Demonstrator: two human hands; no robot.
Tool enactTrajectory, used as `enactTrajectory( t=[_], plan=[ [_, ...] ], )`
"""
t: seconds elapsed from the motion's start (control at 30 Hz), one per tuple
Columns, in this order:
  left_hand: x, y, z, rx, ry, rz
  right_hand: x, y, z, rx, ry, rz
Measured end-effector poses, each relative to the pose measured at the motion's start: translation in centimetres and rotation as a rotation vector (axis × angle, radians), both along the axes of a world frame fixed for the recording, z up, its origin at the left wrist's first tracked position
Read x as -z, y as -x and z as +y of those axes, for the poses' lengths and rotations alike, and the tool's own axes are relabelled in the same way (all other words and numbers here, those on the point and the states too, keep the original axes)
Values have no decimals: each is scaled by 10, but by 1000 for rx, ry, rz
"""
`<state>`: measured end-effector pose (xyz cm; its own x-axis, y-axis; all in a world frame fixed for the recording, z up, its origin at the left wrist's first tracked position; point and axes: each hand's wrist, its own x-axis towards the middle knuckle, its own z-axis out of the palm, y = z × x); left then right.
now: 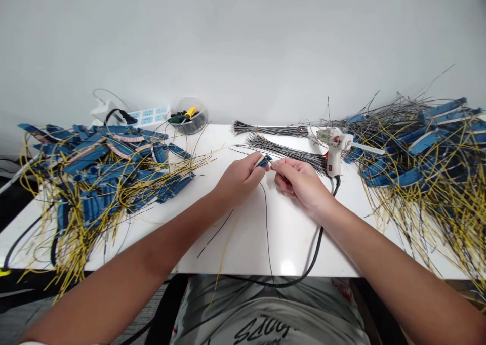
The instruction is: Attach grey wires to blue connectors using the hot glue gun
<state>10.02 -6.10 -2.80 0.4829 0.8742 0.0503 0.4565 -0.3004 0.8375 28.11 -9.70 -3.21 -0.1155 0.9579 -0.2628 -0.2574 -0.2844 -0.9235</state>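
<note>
Near the middle of the white table [246, 233], my left hand [243, 175] is closed round a small blue piece [262, 162], whose end sticks out past the thumb. My right hand [296, 180] has its thumb and forefinger pinched at that end, by a thin dark wire [267, 218] that hangs down toward the table's front edge. The exact grip of the right fingertips is too small to make out. A yellow wire [224, 249] trails below my left hand over the front edge.
Blue pieces with yellow wires [91, 153] are heaped at left, more [413, 178] at right. Dark wire bundles [284, 145] lie behind my hands. A glue gun [334, 150] with a black cord stands right of them. A power strip [150, 116] and clear tub [197, 122] are back left.
</note>
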Motion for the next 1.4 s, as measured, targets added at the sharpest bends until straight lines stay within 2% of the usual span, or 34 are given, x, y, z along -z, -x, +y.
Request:
enactTrajectory(
  t=[0.53, 0.87, 1.13, 1.4],
  plan=[
    [-6, 2, -2, 57, -106, 42, 0, 1, -2, -53, -74, 17],
    [-11, 1, -6, 10, -264, 185, 2, 0, -3, -79, -142, 21],
    [-12, 5, -4, 25, -425, 239, 4, 0, -4, -118, -202, -35],
    [-12, 5, -3, 29, -459, 260, 3, 0, -3, -130, -228, -57]
  ],
)
